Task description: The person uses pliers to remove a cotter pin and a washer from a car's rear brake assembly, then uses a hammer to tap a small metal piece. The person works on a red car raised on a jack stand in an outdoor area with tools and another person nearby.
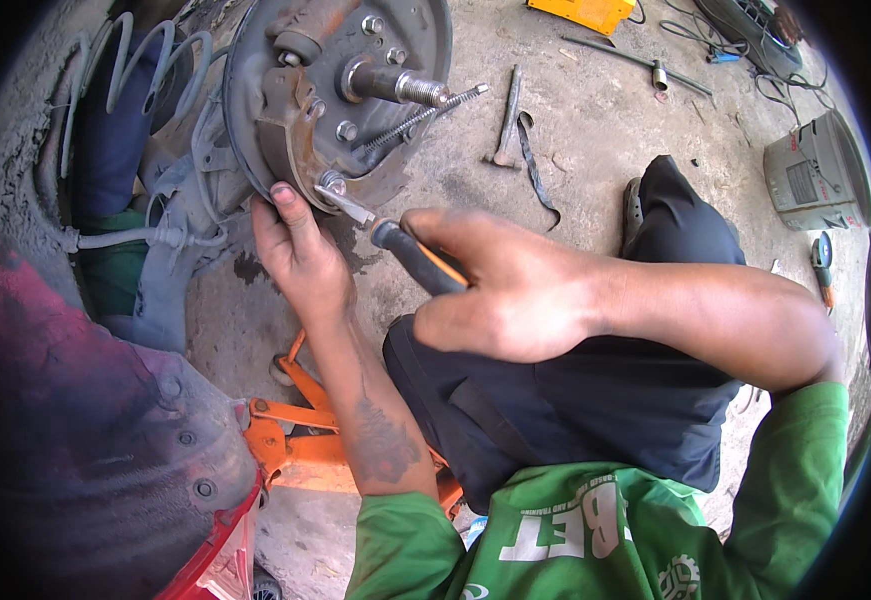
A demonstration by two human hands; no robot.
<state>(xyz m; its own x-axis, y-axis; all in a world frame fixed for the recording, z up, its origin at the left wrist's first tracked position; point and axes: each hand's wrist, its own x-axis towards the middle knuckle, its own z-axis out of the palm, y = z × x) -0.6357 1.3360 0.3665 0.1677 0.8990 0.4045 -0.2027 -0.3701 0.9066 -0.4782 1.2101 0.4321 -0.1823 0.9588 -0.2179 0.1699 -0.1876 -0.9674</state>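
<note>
The right hand (515,288) closes around black-and-orange pliers (413,257), their tips at the small round fitting (332,181) low on the brake backing plate (247,90); the left hand (307,258) is at the plate's lower rim, whether pinching it I cannot tell; a hammer (510,118) lies right of the plate.

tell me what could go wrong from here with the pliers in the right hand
1. The tips of the pliers are at a small round metal piece low on the brake assembly; they might slip off, and if the piece is under spring tension it could jump out.
2. The thumb of the left hand sits close to those tips, so a slip by the right hand could nip or scrape it.
</note>
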